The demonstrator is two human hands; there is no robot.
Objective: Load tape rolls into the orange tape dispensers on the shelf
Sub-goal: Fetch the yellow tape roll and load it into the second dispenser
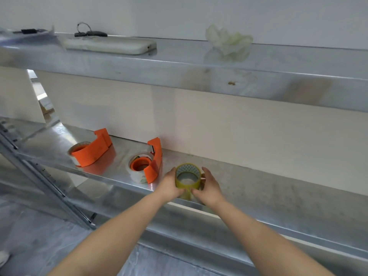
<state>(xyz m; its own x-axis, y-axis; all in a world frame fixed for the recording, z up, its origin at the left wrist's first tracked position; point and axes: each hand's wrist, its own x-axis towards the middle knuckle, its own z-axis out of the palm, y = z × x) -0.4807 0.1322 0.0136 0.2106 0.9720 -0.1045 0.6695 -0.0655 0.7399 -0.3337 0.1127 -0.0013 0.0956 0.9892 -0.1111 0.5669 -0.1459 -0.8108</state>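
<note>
hands: left hand [169, 185] and right hand [210, 188] close together, one on each side of the yellow tape roll [184, 185]. Fingers are curled round its wall and the thumbs nearly meet on the near side.
roll in hand: at the front edge of the lower shelf [258, 188], hole facing up, just right of the right dispenser. Can't tell if it rests on the shelf or is held just above it.
left dispenser [91, 151]: orange, lying toward the left end of the lower shelf, with a clear roll [76, 148] seated in it.
right dispenser [154, 166]: orange, nearer the front edge. A clear roll [137, 174] sits on its orange hub.
progress: both visible dispensers look loaded, so most of the job seems done.
left to do: the yellow roll has no empty dispenser in view. It's either a spare or meant for one out of frame. Can't tell if the tape ends are fed to the cutters.
upper shelf [179, 62]: flat white case [109, 45], crumpled pale bag [229, 41].
</note>
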